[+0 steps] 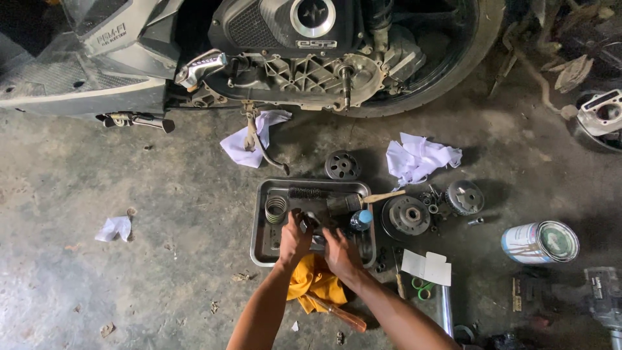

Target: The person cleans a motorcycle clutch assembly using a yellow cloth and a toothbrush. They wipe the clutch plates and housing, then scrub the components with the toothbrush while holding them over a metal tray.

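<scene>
Fingers [304, 223] of both hands around a small, half-hidden dark part [311, 222] in metal tray [259, 227].

I am crouched on the floor of a motorbike repair workshop. The stained, gritty concrete floor [129, 279] is my workbench. Right in front of me stands a scooter [259, 45] with its transmission cover off, the bare drive shaft [346, 81] sticking out beside the rear tyre [453, 61]. Taken-off parts lie about: a clutch bell [406, 217], a pulley [342, 164], a coil spring [276, 209] in an oily metal tray [259, 246]. White rags [420, 157], loose bolts [433, 198], a paint tin [540, 242] and a spare cylinder [601, 113] lie around me.
</scene>
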